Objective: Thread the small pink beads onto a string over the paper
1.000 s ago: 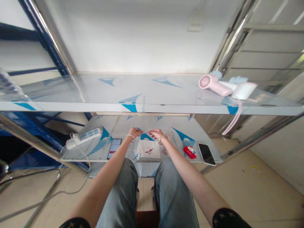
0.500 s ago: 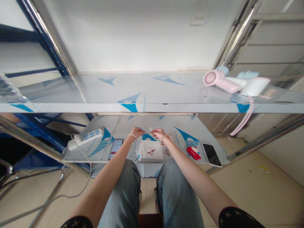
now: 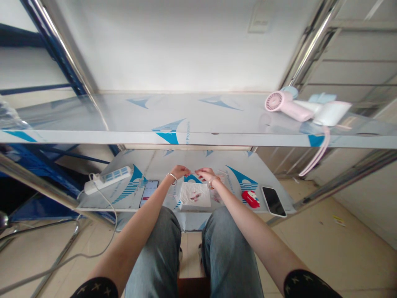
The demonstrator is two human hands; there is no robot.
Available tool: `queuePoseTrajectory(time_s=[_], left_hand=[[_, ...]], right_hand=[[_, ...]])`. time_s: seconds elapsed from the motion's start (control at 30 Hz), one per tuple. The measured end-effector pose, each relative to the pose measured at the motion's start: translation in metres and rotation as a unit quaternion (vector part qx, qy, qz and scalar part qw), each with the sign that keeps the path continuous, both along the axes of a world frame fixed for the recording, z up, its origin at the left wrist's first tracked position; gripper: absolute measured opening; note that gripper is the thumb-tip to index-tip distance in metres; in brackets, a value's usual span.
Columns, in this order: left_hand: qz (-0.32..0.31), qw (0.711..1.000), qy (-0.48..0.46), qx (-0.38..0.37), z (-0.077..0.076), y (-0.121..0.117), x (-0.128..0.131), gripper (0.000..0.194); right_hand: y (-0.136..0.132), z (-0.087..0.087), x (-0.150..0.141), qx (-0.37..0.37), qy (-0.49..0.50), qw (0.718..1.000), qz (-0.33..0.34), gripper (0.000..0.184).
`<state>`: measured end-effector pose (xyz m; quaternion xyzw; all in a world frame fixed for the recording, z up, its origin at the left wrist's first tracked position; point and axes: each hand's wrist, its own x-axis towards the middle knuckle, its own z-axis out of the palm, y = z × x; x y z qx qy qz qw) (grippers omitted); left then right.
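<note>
In front of me, over the lower shelf, my left hand (image 3: 180,171) and my right hand (image 3: 205,174) face each other with fingertips pinched. A thin, pale, stick-like piece (image 3: 192,172) spans the small gap between them, each hand gripping one end; its exact kind is too small to make out. Just below the hands lies a white, soft-looking square packet (image 3: 194,195) with a reddish print. Clear wrapping with thin pale sticks (image 3: 222,176) shows beside my right wrist, partly covered by it.
On the lower shelf (image 3: 167,159) are a lit phone (image 3: 149,193), a white power strip (image 3: 108,180) with its cable, a red case (image 3: 251,199) and a dark-screened phone (image 3: 274,201). The upper shelf's edge (image 3: 198,139) crosses beyond my hands, with a pink handheld fan (image 3: 290,106) at right.
The view has shifted slightly. Both hands remain pinched on the thin piece; the white bit that stuck up by my right fingertips no longer shows.
</note>
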<state>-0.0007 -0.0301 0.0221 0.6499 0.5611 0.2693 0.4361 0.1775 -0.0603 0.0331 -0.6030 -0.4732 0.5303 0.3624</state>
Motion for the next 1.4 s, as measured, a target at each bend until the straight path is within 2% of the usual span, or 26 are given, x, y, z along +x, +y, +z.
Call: queuePoseTrajectory(time_s=[0.13, 0.33, 0.47, 0.6, 0.7, 0.9, 1.13, 1.4], left_hand=[[-0.01, 1.0, -0.007, -0.009, -0.003, 0.001, -0.002, 0.018], [-0.03, 0.997, 0.055, 0.034, -0.003, -0.001, -0.001, 0.023], [-0.018, 0.996, 0.074, 0.04, -0.001, -0.003, 0.001, 0.026], [0.008, 0.999, 0.029, 0.031, 0.001, -0.003, 0.004, 0.024], [0.001, 1.0, -0.002, 0.015, -0.003, -0.001, 0.006, 0.017], [-0.039, 0.998, 0.038, 0.028, -0.012, 0.005, 0.004, 0.014], [-0.049, 0.993, 0.1, 0.045, -0.012, 0.005, 0.002, 0.017], [-0.023, 0.998, 0.052, 0.008, -0.009, 0.0, 0.002, 0.023]], right_hand=[[0.0, -0.002, -0.001, -0.007, 0.006, 1.0, 0.025, 0.006], [0.004, -0.012, -0.002, 0.007, -0.038, 0.997, 0.07, 0.011], [0.009, -0.015, -0.005, 0.014, -0.064, 0.995, 0.074, 0.014], [0.01, -0.014, -0.006, 0.018, -0.042, 0.998, 0.049, 0.013], [0.01, -0.014, -0.007, 0.016, -0.033, 0.999, 0.036, 0.011], [0.012, -0.02, -0.011, 0.032, -0.048, 0.996, 0.071, 0.016], [0.009, -0.018, -0.014, 0.039, -0.095, 0.992, 0.079, 0.011], [0.012, -0.023, -0.018, 0.032, -0.092, 0.99, 0.1, 0.008]])
